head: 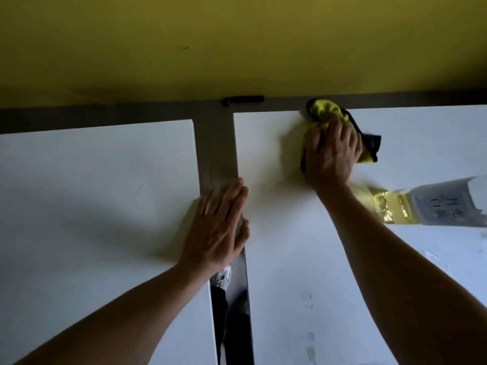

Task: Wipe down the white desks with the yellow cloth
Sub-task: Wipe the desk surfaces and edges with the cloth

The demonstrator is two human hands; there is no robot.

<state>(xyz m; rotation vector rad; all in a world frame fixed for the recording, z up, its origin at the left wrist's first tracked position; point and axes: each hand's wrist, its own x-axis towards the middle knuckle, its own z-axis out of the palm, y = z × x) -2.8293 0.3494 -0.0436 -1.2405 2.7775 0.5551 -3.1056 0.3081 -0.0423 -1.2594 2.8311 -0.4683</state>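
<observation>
Mid-wipe on the right-hand white desk (303,246): right hand (330,154), upper right of centre, bunched over the yellow cloth (325,111) and pressing it down at the desk's far edge, just below the yellow wall (237,43). Left hand (220,225) at frame centre, flat with fingers straight, bridging the gap between the left-hand white desk (92,206) and the right one, holding nothing. Next, probably, a sweep back toward the lower frame, with care around the printed packet (434,204) at the right edge and the faint marks low on the right desk.
</observation>
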